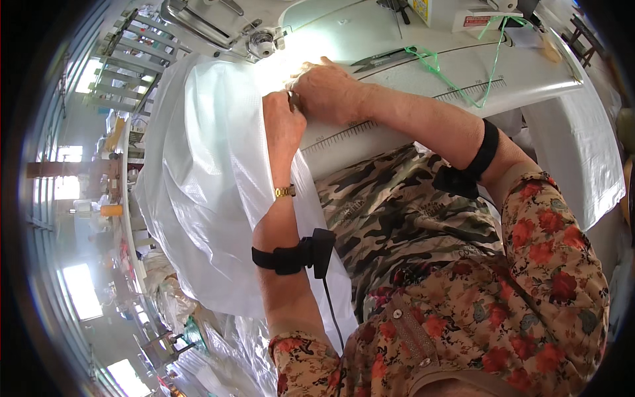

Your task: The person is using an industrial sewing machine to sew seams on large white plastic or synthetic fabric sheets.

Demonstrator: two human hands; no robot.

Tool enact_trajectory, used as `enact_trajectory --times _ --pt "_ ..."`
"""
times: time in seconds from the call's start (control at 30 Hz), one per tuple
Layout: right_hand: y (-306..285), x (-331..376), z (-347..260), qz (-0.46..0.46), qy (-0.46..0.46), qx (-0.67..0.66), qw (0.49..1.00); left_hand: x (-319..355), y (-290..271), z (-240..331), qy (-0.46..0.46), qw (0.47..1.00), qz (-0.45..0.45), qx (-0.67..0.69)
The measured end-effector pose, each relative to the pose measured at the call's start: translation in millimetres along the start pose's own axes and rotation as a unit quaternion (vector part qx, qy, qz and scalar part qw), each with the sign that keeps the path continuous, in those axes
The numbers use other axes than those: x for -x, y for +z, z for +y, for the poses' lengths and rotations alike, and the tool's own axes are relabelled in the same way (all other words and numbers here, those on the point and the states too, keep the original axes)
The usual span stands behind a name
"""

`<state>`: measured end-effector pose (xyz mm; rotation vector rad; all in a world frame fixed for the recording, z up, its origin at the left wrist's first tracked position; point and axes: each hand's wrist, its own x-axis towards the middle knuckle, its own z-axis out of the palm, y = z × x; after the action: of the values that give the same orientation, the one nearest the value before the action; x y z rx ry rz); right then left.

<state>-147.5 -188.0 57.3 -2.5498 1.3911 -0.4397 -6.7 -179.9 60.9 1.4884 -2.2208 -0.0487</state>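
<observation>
A large white plastic-like sheet point(205, 152) drapes off the table's left side and runs up toward the sewing machine point(218, 26). My left hand point(284, 122) is closed at the sheet's right edge, just below the machine's round metal part, its fingertips hidden. My right hand point(331, 92) meets it from the right, fingers bent and pressed together near the brightly lit sewing spot. Glare and the fingers themselves hide what the right hand pinches. Just beyond it lie dark metal scissors point(383, 61), with a green string point(489, 86) attached.
Ruler marks point(473, 86) run along the front edge of the pale table point(549, 73). A small white box point(473, 20) stands at the back right. White sheeting point(582, 145) hangs off the right end. Crumpled clear plastic point(231, 351) lies low on the left.
</observation>
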Motion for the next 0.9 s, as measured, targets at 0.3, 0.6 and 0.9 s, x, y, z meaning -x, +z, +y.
enact_trajectory --times 0.3,0.6,0.9 --pt "14.5 -0.8 10.6 0.083 0.006 -0.079 0.993 55.1 7.7 19.1 -0.036 0.996 0.048 0.061" --pt "7.4 -3.2 8.5 0.066 0.020 -0.070 0.995 39.7 4.2 20.2 -0.050 0.997 0.025 0.052" --pt "6.1 -12.3 10.1 0.055 0.042 -0.070 0.995 12.1 -0.6 5.4 -0.142 0.980 -0.014 0.138"
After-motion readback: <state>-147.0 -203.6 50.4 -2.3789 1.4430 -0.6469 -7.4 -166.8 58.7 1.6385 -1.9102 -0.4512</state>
